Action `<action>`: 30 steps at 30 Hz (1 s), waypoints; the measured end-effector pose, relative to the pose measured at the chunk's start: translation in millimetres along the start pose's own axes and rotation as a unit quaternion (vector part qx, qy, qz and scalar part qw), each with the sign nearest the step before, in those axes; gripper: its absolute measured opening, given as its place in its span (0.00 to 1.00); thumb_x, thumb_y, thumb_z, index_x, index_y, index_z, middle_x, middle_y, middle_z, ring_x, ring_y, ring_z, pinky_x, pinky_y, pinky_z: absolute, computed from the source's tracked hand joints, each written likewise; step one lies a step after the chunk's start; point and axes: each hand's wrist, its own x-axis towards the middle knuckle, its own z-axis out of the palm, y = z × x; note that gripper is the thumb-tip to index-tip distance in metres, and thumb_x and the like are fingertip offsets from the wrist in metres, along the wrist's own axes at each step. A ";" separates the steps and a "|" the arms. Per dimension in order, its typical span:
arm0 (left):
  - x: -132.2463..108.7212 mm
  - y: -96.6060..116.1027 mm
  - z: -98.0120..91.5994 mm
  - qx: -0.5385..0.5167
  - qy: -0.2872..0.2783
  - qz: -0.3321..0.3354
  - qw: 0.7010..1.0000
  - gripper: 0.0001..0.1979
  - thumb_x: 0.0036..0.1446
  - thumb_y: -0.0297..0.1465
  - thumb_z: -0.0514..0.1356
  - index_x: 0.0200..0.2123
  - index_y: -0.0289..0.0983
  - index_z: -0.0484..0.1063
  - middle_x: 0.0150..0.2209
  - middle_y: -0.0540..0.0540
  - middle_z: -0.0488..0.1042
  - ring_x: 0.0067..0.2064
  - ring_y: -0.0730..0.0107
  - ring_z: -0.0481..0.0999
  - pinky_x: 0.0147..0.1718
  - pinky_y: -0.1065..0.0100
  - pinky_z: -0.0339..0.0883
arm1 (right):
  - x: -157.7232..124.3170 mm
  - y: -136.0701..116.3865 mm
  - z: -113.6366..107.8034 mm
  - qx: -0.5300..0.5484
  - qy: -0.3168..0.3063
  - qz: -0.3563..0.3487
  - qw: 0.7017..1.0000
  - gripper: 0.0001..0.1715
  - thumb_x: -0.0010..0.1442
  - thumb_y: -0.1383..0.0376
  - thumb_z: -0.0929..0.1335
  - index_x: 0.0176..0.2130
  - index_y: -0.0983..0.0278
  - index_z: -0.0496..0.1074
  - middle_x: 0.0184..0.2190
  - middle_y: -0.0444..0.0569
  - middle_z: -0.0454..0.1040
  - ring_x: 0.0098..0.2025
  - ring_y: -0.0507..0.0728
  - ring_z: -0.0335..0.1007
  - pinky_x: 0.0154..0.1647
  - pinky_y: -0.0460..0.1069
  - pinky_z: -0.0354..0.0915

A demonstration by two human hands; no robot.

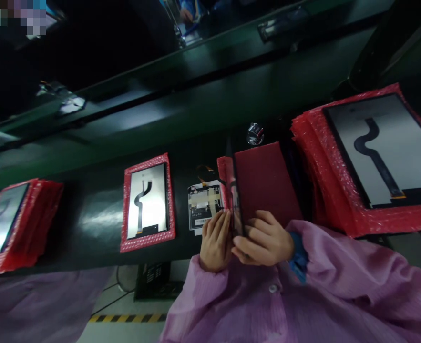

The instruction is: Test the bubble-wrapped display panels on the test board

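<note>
A thin dark screen panel stands on edge, almost edge-on to me, in front of my body. My right hand is closed on its lower right side. Fingers together, my left hand grips its lower left side; the fingertips are partly hidden. Just behind the panel shows a strip of red bubble wrap. To the left lies an opened device with its circuit board and tape exposed, partly covered by my left hand. A dark red flat pad lies right of the panel.
A screen on a red bubble-wrap sleeve lies to the left. Stacks of red sleeves with screens stand far left and at the right. A small shiny metal object sits behind the pad. A dark green ledge runs behind.
</note>
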 end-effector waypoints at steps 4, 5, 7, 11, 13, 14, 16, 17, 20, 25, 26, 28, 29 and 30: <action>-0.2 0.1 3.8 0.029 0.034 0.024 0.999 0.28 0.65 0.25 0.51 0.68 0.35 0.57 0.60 0.39 0.73 0.63 0.56 0.68 0.59 0.56 0.59 | -32.5 -10.6 -34.7 -0.077 -0.061 0.183 0.978 0.08 0.63 0.60 0.67 0.37 0.62 0.65 0.25 0.42 0.66 0.31 0.54 0.65 0.39 0.51 0.66; 0.9 1.2 3.9 0.028 0.036 0.022 0.999 0.27 0.65 0.25 0.52 0.66 0.35 0.59 0.59 0.40 0.73 0.63 0.57 0.68 0.60 0.56 0.58 | -41.9 -11.3 -41.2 -0.099 -0.062 0.223 0.968 0.11 0.64 0.57 0.68 0.40 0.62 0.65 0.28 0.44 0.69 0.33 0.55 0.68 0.38 0.51 0.67; 3.2 3.7 2.8 0.021 0.039 0.021 0.999 0.24 0.65 0.25 0.53 0.64 0.34 0.63 0.59 0.41 0.74 0.62 0.57 0.68 0.61 0.56 0.57 | -58.3 -10.3 -51.9 -0.125 -0.097 0.311 0.937 0.20 0.65 0.52 0.66 0.48 0.64 0.65 0.35 0.51 0.74 0.38 0.58 0.73 0.38 0.52 0.69; 12.4 3.7 -10.9 0.004 0.017 0.035 0.999 0.18 0.66 0.28 0.53 0.58 0.35 0.69 0.56 0.42 0.76 0.57 0.60 0.72 0.59 0.58 0.61 | -69.8 -4.0 -69.6 -0.092 -0.233 0.461 0.851 0.34 0.67 0.47 0.61 0.60 0.69 0.57 0.29 0.46 0.73 0.26 0.57 0.74 0.25 0.50 0.66; 24.5 -2.5 -23.9 -0.006 0.034 0.051 0.998 0.16 0.66 0.28 0.53 0.55 0.35 0.70 0.52 0.43 0.78 0.53 0.63 0.74 0.55 0.60 0.65 | -59.9 -0.4 -76.3 -0.127 -0.291 0.479 0.819 0.37 0.68 0.47 0.59 0.63 0.71 0.55 0.23 0.42 0.70 0.21 0.58 0.70 0.20 0.50 0.60; 33.3 -7.5 -30.8 -0.008 0.058 0.054 0.997 0.16 0.66 0.27 0.53 0.54 0.36 0.71 0.50 0.43 0.79 0.51 0.64 0.75 0.54 0.61 0.66 | -50.8 2.0 -77.6 -0.155 -0.312 0.468 0.812 0.36 0.68 0.47 0.59 0.62 0.70 0.56 0.22 0.43 0.70 0.21 0.58 0.70 0.20 0.51 0.58; 55.3 -20.4 -42.6 0.002 0.126 0.038 0.991 0.15 0.66 0.27 0.53 0.52 0.37 0.72 0.48 0.42 0.79 0.50 0.63 0.74 0.52 0.60 0.67 | -25.7 9.7 -73.0 -0.187 -0.326 0.413 0.830 0.31 0.68 0.48 0.59 0.59 0.66 0.63 0.26 0.47 0.73 0.26 0.60 0.72 0.23 0.51 0.60; 67.5 -27.6 -46.4 0.013 0.155 0.023 0.988 0.14 0.66 0.29 0.53 0.52 0.36 0.72 0.48 0.42 0.78 0.51 0.62 0.73 0.53 0.59 0.67 | -11.2 15.6 -65.9 -0.175 -0.314 0.374 0.855 0.28 0.68 0.49 0.59 0.56 0.65 0.67 0.30 0.50 0.75 0.30 0.60 0.74 0.27 0.52 0.63; 100.2 -46.8 -47.3 0.038 0.147 -0.002 0.988 0.16 0.67 0.33 0.52 0.52 0.34 0.72 0.51 0.40 0.76 0.55 0.57 0.70 0.58 0.54 0.62 | 29.4 41.6 -25.8 -0.089 -0.255 0.281 0.921 0.23 0.67 0.52 0.62 0.49 0.64 0.72 0.44 0.56 0.76 0.49 0.64 0.70 0.50 0.59 0.66; 115.8 -59.5 -29.3 0.010 0.019 -0.027 0.999 0.10 0.65 0.33 0.54 0.38 0.39 0.75 0.46 0.45 0.78 0.56 0.60 0.70 0.65 0.49 0.49 | 53.3 79.8 45.9 0.081 -0.318 0.286 0.900 0.13 0.64 0.60 0.64 0.33 0.64 0.73 0.37 0.52 0.78 0.42 0.57 0.72 0.52 0.57 0.63; 114.5 -60.3 -26.4 -0.001 0.001 -0.030 1.000 0.09 0.63 0.32 0.55 0.36 0.39 0.75 0.44 0.46 0.78 0.54 0.61 0.71 0.65 0.49 0.48 | 52.0 82.4 52.6 0.098 -0.329 0.280 0.896 0.13 0.64 0.61 0.64 0.32 0.64 0.73 0.35 0.50 0.78 0.39 0.56 0.72 0.49 0.55 0.64; 111.6 -61.7 -23.1 -0.025 -0.025 -0.032 0.999 0.06 0.61 0.31 0.57 0.34 0.39 0.74 0.42 0.47 0.79 0.52 0.63 0.72 0.65 0.50 0.48 | 46.9 83.7 58.5 0.123 -0.333 0.271 0.895 0.12 0.62 0.63 0.63 0.31 0.64 0.73 0.32 0.49 0.78 0.36 0.55 0.73 0.44 0.53 0.66; 110.7 -62.4 -22.5 -0.038 -0.031 -0.033 0.998 0.06 0.60 0.31 0.57 0.34 0.39 0.74 0.41 0.48 0.79 0.51 0.63 0.72 0.66 0.50 0.48 | 43.8 83.5 59.0 0.133 -0.329 0.268 0.896 0.11 0.61 0.63 0.63 0.31 0.63 0.73 0.32 0.49 0.79 0.37 0.55 0.73 0.44 0.53 0.66; 110.2 -63.0 -22.5 -0.048 -0.033 -0.033 0.998 0.05 0.60 0.31 0.57 0.33 0.39 0.73 0.41 0.48 0.79 0.51 0.64 0.72 0.66 0.51 0.47 | 40.7 83.3 58.8 0.141 -0.325 0.267 0.896 0.11 0.60 0.64 0.63 0.31 0.63 0.73 0.33 0.50 0.79 0.37 0.56 0.73 0.43 0.53 0.66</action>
